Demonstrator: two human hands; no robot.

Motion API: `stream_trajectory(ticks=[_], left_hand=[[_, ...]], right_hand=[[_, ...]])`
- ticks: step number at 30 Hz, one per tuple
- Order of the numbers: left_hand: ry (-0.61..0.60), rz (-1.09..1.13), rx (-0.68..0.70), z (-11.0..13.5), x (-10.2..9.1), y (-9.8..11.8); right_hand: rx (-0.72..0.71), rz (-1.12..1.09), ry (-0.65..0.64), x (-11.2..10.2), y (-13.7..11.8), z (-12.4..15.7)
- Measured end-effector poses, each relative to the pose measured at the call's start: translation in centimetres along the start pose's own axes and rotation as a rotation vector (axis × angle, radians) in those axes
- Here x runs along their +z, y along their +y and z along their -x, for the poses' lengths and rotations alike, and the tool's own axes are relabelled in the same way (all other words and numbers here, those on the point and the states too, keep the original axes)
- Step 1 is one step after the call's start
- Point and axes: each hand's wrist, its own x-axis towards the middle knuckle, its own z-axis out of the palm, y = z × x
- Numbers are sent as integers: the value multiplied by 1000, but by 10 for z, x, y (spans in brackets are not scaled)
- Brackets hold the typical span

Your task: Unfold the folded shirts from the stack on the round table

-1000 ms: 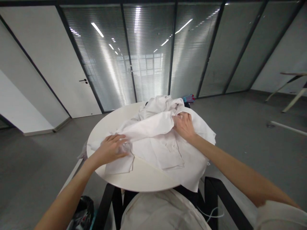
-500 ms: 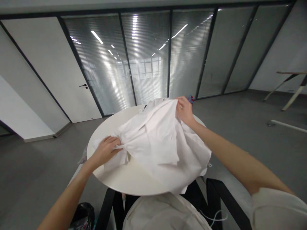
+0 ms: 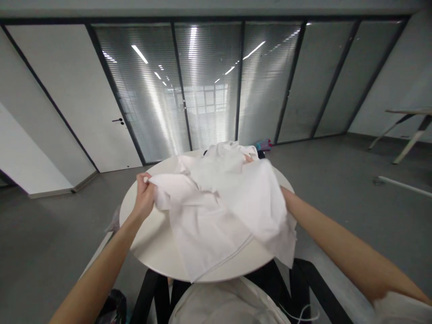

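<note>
A rumpled white shirt is spread across the round white table, its stitched hem reaching the near edge. At the table's left side my left hand is closed, pinching a corner of the cloth and holding it a little raised. My right hand is mostly covered by the shirt. Only a bit of its fingers shows near the far side, and the forearm passes under a raised fold on the right. Whether those fingers grip the cloth is hidden.
Black chair armrests flank the near side of the table. A bin with a black bag stands at lower left. Beyond the table a blue and red item lies near the glass partition. Another table is far right.
My left hand has moved up and slightly left, lifting a shirt corner. My right hand has gone from gripping the top of the cloth to underneath it. The shirt has spread toward me.
</note>
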Motion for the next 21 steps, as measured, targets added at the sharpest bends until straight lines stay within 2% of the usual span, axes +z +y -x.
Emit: stream_trajectory(ticks=[2, 5, 7, 9, 11, 14, 16, 18, 19, 20, 21], left_hand=[[-179, -53, 43, 12, 32, 5], [-432, -362, 234, 28, 72, 7], [-491, -626, 298, 31, 86, 4], [-500, -805, 292, 27, 87, 1], [-427, -846, 282, 15, 78, 2], [-128, -624, 319, -20, 64, 18], [85, -398, 401, -52, 66, 36], [216, -251, 499, -89, 80, 54], [233, -224, 529, -106, 90, 60], [204, -231, 526, -122, 100, 62], [118, -282, 490, -135, 111, 61]], right_hand=[[-117, -65, -161, 26, -19, 24], [-247, -93, -370, 62, -45, 51], [-250, -63, -418, 76, -55, 57], [-242, -94, -386, 76, -57, 52], [-250, -194, -250, 58, -53, 39], [-232, -286, 122, 7, -41, 0], [-173, -242, 401, -30, -29, -37], [-69, -154, 615, -54, -11, -79], [-11, -101, 667, -59, 0, -98], [41, -43, 656, -60, 12, -115], [79, 17, 575, -56, 24, -127]])
